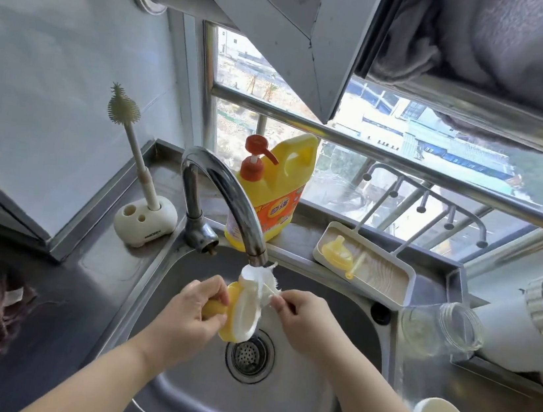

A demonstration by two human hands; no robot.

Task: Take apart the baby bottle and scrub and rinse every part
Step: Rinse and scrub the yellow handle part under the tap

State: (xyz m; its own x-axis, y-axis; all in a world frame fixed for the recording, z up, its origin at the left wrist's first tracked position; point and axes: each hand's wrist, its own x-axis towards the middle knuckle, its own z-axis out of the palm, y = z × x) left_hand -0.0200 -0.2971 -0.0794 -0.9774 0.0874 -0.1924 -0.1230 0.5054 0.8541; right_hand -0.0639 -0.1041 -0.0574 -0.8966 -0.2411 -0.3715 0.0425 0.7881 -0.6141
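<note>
Bottle collar (241,319), a glossy yellow plastic ring with handles, sits right under the curved chrome faucet (226,196) over the steel sink (334,318). Left hand (196,310) grips its handle; right hand (300,320) pinches a white bristly brush (261,282) poked into the ring. Clear ribbed bottle body (444,329) lies sideways on the counter, and the yellow nipple (340,253) rests in the white drying tray (404,285).

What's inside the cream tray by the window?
The cream tray holds a yellow spout nipple and a straw lying on its ribbed floor. The near wall hides the floor's front edge.
</note>
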